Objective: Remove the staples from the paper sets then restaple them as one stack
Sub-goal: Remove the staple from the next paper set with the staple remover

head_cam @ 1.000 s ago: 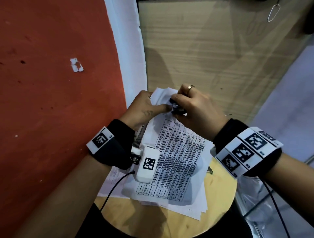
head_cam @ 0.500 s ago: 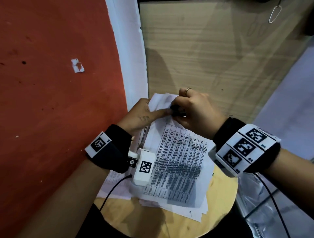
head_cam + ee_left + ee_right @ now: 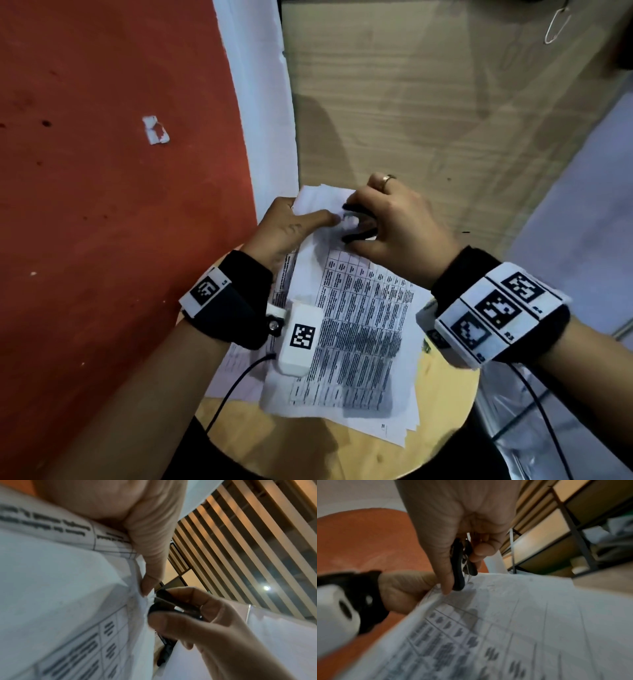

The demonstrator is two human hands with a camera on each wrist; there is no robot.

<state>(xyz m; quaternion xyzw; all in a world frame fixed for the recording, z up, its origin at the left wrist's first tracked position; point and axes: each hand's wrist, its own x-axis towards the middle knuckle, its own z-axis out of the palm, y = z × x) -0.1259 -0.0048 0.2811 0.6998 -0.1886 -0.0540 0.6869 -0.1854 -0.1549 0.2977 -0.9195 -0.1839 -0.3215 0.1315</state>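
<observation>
A black staple remover (image 3: pixel 359 224) is gripped by the right hand (image 3: pixel 394 222) between thumb and fingers, and its claws are set against the top corner of the paper set (image 3: pixel 359 329). This corner is pinched by the left hand (image 3: pixel 291 226), whose thumb lies on the sheet just beside the tool. In the left wrist view the paper is seen crumpled at the tool's metal teeth; the staple itself cannot be made out. Below both hands the printed sheets are spread over a round wooden worktop (image 3: pixel 308 445), with more loose sheets under them. The step in hand is judged to be the staple removal. For the next move, a squeeze and a pull away from the left hand are probably needed, while the corner is kept firmly held so that it is not torn.
</observation>
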